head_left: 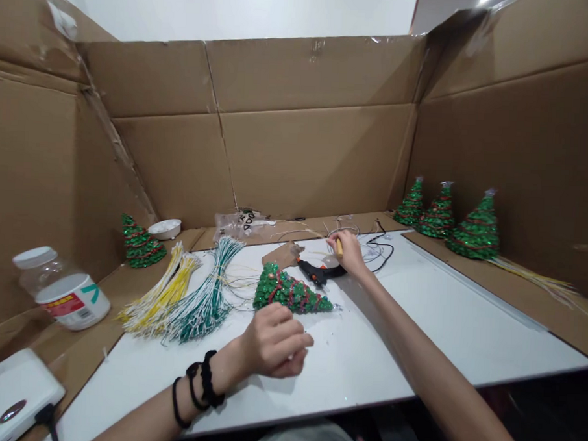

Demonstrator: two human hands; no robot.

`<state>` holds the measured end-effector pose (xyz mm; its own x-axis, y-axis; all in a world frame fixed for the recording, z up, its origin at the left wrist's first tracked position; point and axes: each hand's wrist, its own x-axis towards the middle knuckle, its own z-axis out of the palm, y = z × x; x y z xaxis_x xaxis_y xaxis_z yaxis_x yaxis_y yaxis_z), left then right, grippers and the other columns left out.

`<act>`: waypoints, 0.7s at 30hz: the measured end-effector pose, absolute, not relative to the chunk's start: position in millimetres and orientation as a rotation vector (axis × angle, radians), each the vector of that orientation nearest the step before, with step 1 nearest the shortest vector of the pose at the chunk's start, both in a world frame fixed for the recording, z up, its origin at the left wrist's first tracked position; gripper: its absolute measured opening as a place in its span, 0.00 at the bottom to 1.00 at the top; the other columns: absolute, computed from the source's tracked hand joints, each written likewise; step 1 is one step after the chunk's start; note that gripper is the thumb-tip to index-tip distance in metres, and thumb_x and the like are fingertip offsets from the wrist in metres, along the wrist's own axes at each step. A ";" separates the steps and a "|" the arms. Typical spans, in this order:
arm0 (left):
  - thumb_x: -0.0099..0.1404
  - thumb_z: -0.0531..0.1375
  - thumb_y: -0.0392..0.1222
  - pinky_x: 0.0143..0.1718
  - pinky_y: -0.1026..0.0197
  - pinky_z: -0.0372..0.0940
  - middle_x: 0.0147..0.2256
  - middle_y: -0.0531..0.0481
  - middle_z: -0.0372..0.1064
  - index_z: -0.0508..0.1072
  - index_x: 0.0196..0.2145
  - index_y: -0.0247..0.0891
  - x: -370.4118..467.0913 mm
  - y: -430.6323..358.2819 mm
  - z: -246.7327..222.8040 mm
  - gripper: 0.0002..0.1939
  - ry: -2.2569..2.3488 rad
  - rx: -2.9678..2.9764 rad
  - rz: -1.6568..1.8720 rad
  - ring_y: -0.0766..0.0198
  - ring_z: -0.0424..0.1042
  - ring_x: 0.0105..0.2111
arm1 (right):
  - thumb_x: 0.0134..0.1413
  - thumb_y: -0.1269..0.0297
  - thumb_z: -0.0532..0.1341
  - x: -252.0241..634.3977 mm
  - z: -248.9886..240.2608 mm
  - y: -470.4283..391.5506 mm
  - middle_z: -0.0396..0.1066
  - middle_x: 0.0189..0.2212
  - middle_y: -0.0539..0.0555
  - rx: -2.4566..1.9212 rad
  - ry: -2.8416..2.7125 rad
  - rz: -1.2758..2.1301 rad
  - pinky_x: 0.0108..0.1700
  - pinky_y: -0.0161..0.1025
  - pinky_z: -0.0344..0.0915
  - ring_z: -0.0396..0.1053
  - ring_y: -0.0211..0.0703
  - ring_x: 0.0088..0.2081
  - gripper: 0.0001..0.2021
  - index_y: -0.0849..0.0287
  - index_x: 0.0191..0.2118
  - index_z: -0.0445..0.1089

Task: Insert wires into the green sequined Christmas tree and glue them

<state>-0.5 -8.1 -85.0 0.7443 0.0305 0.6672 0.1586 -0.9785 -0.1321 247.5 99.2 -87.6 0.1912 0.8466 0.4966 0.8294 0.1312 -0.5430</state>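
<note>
A green glitter Christmas tree (291,290) with red garland lies on its side on the white board, its tip to the right. My left hand (277,343) is curled closed just in front of it; whatever its fingers may hold is hidden. Farther back, my right hand (350,251) is closed around a short yellow handle (339,247), whose other end I cannot make out. Below that hand lies a black glue gun (316,272), its nozzle toward a scrap of brown cardboard (279,254). Thin wires (240,284) run from the tree's base.
Bundles of yellow-white (167,293) and green-white twist ties (207,295) lie on the left. Beyond them are another tree (141,243), a white bowl (165,228), a plastic jar (61,291) and a white device (16,393). Several finished trees (476,228) stand right. Cardboard walls (307,143) enclose the board.
</note>
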 end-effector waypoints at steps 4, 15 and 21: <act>0.64 0.52 0.39 0.39 0.60 0.62 0.44 0.45 0.63 0.61 0.51 0.44 6.0 -13.7 -69.5 0.17 -0.752 -2.861 -1.849 0.62 0.64 0.39 | 0.55 0.62 0.53 214.8 -55.9 68.9 0.63 0.30 0.53 -0.996 -1.578 0.173 0.37 0.38 0.59 0.62 0.42 0.33 0.08 0.58 0.28 0.62; 0.68 0.46 0.51 0.32 0.65 0.57 0.25 0.53 0.57 0.62 0.23 0.38 7.8 -5.8 -49.2 0.20 -1.426 -2.648 -2.418 0.67 0.59 0.28 | 0.61 0.55 0.47 155.9 -60.1 23.1 0.65 0.29 0.52 -0.657 -1.857 0.544 0.39 0.39 0.61 0.64 0.41 0.33 0.17 0.57 0.29 0.66; 0.64 0.50 0.52 0.15 0.68 0.42 0.14 0.61 0.42 0.56 0.20 0.38 11.2 -7.6 -59.5 0.20 -1.480 -3.492 -2.609 0.73 0.43 0.13 | 0.60 0.55 0.49 169.1 -54.6 26.0 0.67 0.38 0.54 -0.752 -1.682 0.598 0.43 0.40 0.62 0.65 0.42 0.40 0.13 0.56 0.41 0.66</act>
<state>11.2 -7.6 -59.5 0.5292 0.8338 0.1572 -0.2930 0.0058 0.9561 169.1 26.0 -54.6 -0.1532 0.7461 0.6479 0.1692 0.6658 -0.7267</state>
